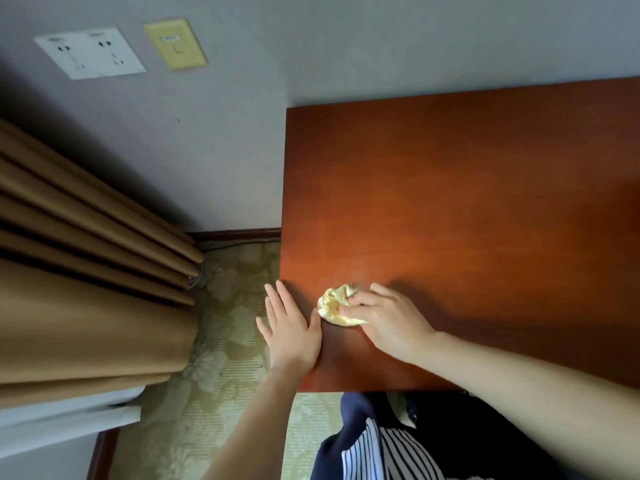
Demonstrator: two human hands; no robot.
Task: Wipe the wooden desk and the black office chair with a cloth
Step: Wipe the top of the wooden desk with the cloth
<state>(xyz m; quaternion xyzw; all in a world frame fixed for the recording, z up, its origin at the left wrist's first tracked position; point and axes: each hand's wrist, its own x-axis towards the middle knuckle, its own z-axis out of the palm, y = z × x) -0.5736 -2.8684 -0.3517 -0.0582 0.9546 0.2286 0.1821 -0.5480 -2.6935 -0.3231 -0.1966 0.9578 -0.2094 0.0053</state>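
Striped clothing (388,455) sits at bottom centre of the frame, nearest the lens; no black office chair can be made out. Right hand (391,323) is closed over a small yellow cloth (336,304), fingers pinching the bunched top and pressing it to the desk (485,202), near the lower-left corner of the desktop. Left hand (291,327) lies flat and spread, holding nothing, palm on the desk's left edge just beside the cloth. Cloth looks soft, light, crumpled into a wad; likely best gripped across the bunch with palm pressure so it doesn't slide out. Desk is reddish-brown, glossy, bare, probably slick. Brown curtain (86,271) hangs at left, wall sockets (90,51) upper left.
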